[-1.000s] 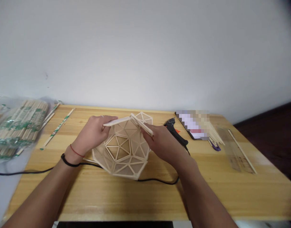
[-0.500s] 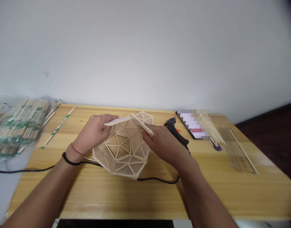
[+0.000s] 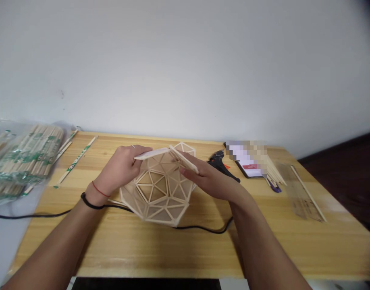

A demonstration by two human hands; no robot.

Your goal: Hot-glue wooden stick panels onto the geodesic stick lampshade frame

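Observation:
A bowl-shaped lattice of chopstick triangles (image 3: 162, 213) with pale translucent panels rests on the table in front of me. My left hand (image 3: 129, 163) pinches its raised upper-left rim, thumb below and fingers over the edge. On the other side my right hand (image 3: 200, 173) grips a raised flap of the same lattice at the upper right, with the thumb showing on the inner side. Behind that flap a further lattice section (image 3: 188, 148) stands out. The fingertips of both hands are partly hidden.
A black glue gun (image 3: 218, 163) lies behind my right hand. Beyond it are a phone (image 3: 250, 171), loose sticks (image 3: 275, 173), a purple-handled cutter (image 3: 275, 186) and a clear plastic sheet (image 3: 294, 197). Bagged chopsticks (image 3: 40, 153) lie left. A black cable (image 3: 203, 228) runs under the lattice.
My right hand has shifted slightly right and turned at the wrist, its fingers now farther behind the flap. The lattice has moved very slightly right; my left hand keeps its hold.

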